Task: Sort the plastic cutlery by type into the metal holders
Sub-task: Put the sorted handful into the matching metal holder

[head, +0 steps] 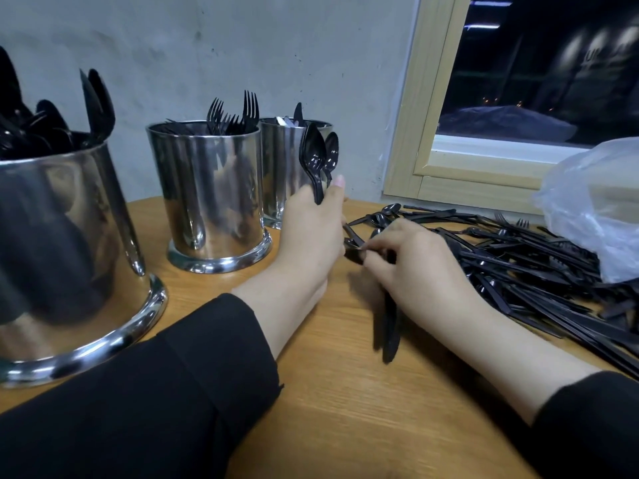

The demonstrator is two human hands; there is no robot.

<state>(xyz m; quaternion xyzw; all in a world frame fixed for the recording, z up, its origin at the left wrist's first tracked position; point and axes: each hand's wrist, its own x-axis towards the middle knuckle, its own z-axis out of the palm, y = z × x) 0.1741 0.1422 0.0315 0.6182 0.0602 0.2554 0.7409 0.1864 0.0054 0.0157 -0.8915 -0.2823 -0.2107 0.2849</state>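
Left hand: the left hand [311,229] stood on the wooden table [345,426] just in front of the holders; its fingers were curled round the handles of two black spoons [320,157], bowls up; a third piece seemed to be touching its lower fingers, though blur hid how.
Right hand: the right hand [415,267] lay low over the table beside the left; thumb and forefinger pinched a small dark piece at the left hand's edge; a long black utensil [390,323] ran back under its palm, type unclear; whether the hand gripped that one I could not tell.
Loose cutlery: the unsorted pile [536,267] spread over the table to the right, forks, spoons and long handles tangled, partly under a clear plastic bag [594,205].
Holders: the near holder [62,257] at left held spoon-like bowls; the middle holder [211,195] held forks; the far holder [287,167] stood behind the held spoons, contents mostly hidden.
Step in hand: apparently gathering spoons into a bundle before dropping them in.
Doing it well: keep all bowls facing one way and handles level, so the bundle slides in together; pinch each new piece by the handle, not the bowl; check its type before adding; carry the bundle to the holder already showing spoons, handles down.
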